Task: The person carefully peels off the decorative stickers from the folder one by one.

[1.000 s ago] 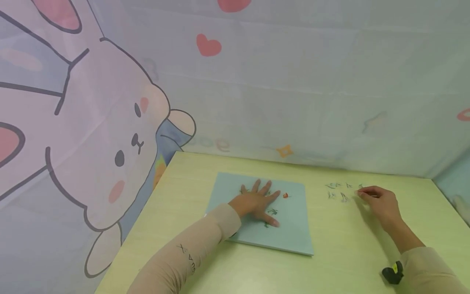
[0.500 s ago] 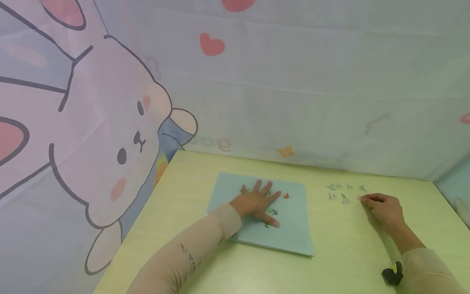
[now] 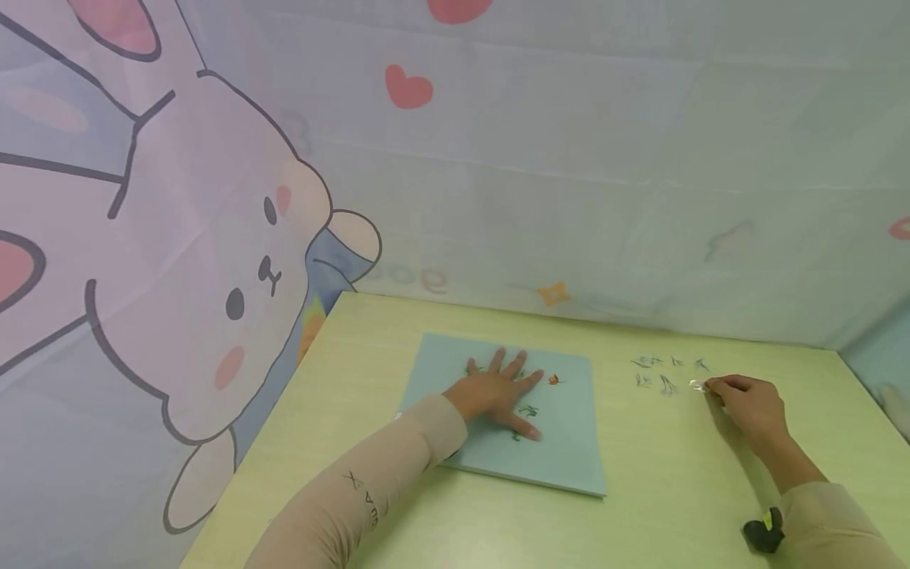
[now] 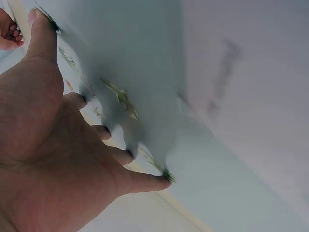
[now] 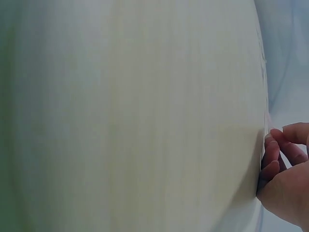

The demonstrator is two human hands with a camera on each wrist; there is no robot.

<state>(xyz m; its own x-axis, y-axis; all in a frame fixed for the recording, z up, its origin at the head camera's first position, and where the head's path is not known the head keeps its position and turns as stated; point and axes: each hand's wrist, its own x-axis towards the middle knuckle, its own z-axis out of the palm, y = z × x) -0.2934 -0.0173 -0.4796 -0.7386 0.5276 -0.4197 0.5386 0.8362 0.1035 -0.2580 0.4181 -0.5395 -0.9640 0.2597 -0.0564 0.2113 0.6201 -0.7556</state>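
My left hand (image 3: 490, 391) lies palm down with fingers spread on a pale blue square board (image 3: 569, 454). Around its fingers show small green plant-like pieces (image 4: 119, 99) and, past the fingertips, a red flower-like piece (image 3: 554, 379). At the right, the thumb and fingertips of my right hand (image 3: 750, 407) pinch a small clear shiny piece (image 3: 696, 386), low over the table or touching it; I cannot tell which. In the right wrist view the right hand (image 5: 289, 169) shows at the edge, its fingers bent together.
Several small clear pieces with dark plant-like marks (image 3: 667, 385) lie in two rows left of and behind the right hand. A black object with a yellow-green part (image 3: 764, 532) is beside the right sleeve. A printed cloth (image 3: 569, 158) hangs behind the table (image 3: 661, 506).
My right hand has moved slightly right and towards me, uncovering a piece at the right end of the back row. The clear piece in its fingers now glints. The left hand stays still.
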